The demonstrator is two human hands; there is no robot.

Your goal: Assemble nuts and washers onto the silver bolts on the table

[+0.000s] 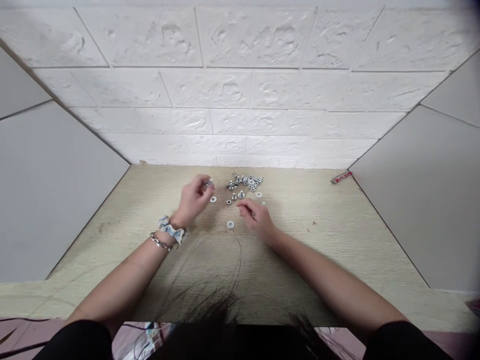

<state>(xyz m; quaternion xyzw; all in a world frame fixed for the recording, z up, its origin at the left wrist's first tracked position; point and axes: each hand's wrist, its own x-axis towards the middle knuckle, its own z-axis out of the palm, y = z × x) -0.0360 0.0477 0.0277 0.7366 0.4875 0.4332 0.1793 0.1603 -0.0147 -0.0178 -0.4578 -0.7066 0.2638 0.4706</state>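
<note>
My left hand (194, 199) is raised a little above the wooden table (318, 240), fingers pinched on a small metal bolt (208, 182). A scrunchie and a chain bracelet sit on that wrist. My right hand (257, 216) rests low on the table with its fingers curled together; what they hold, if anything, is hidden. Just beyond both hands lies a small pile of bolts, nuts and washers (245, 184). One loose washer (230, 224) lies between the hands, and another washer (213, 199) lies by the left fingers.
A white brick-pattern wall (240, 90) backs the table, with grey side panels (56, 190) left and right. A red lighter-like object (340, 177) lies at the back right corner. Strands of my dark hair hang at the bottom of the view.
</note>
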